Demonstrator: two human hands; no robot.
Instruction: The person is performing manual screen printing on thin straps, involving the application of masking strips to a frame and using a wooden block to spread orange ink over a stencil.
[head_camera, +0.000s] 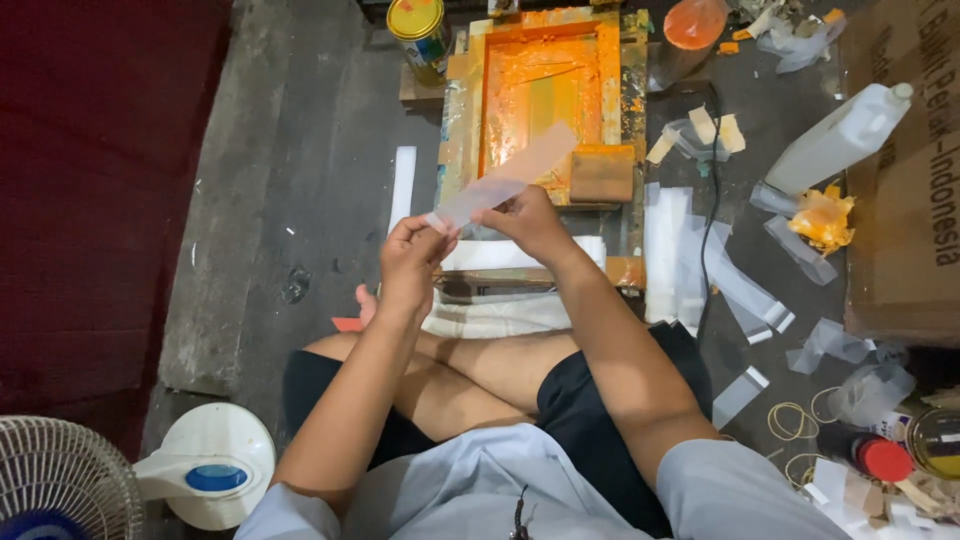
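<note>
I hold the long translucent plastic strip (505, 180) above the orange-stained wooden screen frame (545, 100): left hand (412, 262) and right hand (530, 222) pinch its near end, probably separating layers. Advice: keep it taut.

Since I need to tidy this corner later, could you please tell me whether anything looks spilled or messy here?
Yes. Orange ink is smeared all over the wooden printing frame, and an ink-stained crumpled wrapper lies by the white plastic jug. Clear plastic strips are scattered across the grey floor.
</note>
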